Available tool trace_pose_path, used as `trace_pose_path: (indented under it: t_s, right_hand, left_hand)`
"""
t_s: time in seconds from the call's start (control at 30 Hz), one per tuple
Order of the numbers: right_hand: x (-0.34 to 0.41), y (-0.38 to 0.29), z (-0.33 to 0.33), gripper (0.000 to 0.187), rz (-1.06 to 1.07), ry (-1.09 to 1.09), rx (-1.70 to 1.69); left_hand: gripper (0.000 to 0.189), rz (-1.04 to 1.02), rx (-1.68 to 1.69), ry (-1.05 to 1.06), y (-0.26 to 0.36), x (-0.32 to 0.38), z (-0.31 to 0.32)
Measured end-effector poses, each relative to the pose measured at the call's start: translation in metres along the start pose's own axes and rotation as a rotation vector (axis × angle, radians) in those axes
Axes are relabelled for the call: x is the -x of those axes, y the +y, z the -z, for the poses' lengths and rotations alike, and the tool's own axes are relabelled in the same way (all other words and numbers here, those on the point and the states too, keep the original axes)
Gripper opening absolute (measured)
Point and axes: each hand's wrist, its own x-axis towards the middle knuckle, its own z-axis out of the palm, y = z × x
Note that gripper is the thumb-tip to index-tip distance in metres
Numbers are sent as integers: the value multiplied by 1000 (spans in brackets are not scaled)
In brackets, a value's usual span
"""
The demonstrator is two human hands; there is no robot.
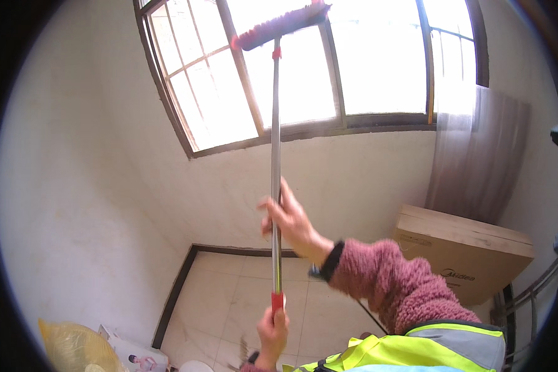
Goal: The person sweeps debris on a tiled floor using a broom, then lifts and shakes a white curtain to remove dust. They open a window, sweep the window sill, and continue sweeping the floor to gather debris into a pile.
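A long-handled brush with a metal telescopic pole [276,139] stands nearly upright before me, its red-bristled head [281,29] tilted in front of the upper window panes. My left hand [273,328] grips the pole's lower end by a red collar. Higher up, my right hand [288,218] is wrapped loosely around the metal pole, with some fingers partly extended and slightly blurred. Bright light from the barred sliding window [293,79] washes out part of the brush head. Whether the bristles touch the glass cannot be told.
A Midea cardboard box [465,253] stands at right below a translucent curtain [481,153]. Metal railing [532,302] runs along the right edge. At lower left are a yellow mesh-like object [76,346] and a printed box [137,355]. Dark skirting [174,297] edges the tiled floor [255,302].
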Motion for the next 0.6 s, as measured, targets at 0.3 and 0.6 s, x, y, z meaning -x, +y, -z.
trace_pose_path:
  t_s: [0.3, 0.6]
  right_hand:
    - [-191, -31, 118, 64, 831, 376, 1310]
    - [128, 167, 80, 80, -563, 321, 667]
  left_hand:
    - [35, -32, 105, -197, 73, -169, -112]
    - [39, 317, -390, -36, -134, 79, -2]
